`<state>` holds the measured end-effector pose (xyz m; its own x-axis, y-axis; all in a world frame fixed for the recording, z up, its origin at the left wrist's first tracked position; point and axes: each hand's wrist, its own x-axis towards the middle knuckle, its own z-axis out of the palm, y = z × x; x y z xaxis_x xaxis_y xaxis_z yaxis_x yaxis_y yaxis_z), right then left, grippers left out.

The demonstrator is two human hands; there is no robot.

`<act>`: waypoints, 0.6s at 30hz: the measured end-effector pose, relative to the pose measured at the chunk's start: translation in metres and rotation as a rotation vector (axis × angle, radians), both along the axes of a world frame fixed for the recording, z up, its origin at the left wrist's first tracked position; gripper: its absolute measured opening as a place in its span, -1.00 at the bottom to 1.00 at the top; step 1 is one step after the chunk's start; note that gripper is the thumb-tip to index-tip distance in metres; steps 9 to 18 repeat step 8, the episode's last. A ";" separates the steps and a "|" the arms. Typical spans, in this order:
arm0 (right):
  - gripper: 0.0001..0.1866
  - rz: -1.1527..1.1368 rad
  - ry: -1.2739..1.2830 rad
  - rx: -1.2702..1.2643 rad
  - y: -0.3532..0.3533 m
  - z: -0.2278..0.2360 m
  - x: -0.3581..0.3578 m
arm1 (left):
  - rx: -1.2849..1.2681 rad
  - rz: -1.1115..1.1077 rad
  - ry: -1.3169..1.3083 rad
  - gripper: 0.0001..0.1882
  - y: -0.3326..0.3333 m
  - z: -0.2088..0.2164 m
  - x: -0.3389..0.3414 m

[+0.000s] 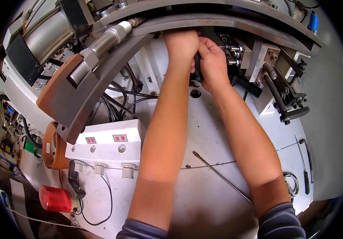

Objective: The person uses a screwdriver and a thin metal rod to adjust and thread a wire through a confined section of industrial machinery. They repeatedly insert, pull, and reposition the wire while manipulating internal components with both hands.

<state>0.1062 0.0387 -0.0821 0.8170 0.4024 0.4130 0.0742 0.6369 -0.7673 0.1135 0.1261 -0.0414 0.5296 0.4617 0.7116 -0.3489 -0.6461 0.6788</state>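
Both my arms reach forward under a curved steel beam point(203, 19). My left hand point(180, 41) is bent at the wrist just below the beam's edge. It looks closed, but its fingers are mostly hidden, so what it holds cannot be seen. Close against it, my right hand point(214, 63) has its fingers closed around a dark-handled tool point(198, 71) with a greenish end. The handle points back toward me, and its far end disappears between my hands. Beside the right hand are bolts point(234, 49) on a dark metal fixture.
A long thin rod point(223, 177) lies between my forearms on the white metal surface point(197, 191). At left stand a white control box point(103, 137) with knobs, a red beacon lamp point(55, 198) and cables. A spring-loaded bracket point(285, 95) juts out at right, near a dark-handled screwdriver point(306, 183).
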 end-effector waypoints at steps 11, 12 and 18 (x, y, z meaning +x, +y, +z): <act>-0.76 0.094 0.050 -0.070 -0.003 0.006 -0.002 | 0.003 0.096 0.040 -0.83 0.010 0.001 -0.001; -0.76 0.094 0.050 -0.070 -0.003 0.006 -0.002 | 0.003 0.096 0.040 -0.83 0.010 0.001 -0.001; -0.76 0.094 0.050 -0.070 -0.003 0.006 -0.002 | 0.003 0.096 0.040 -0.83 0.010 0.001 -0.001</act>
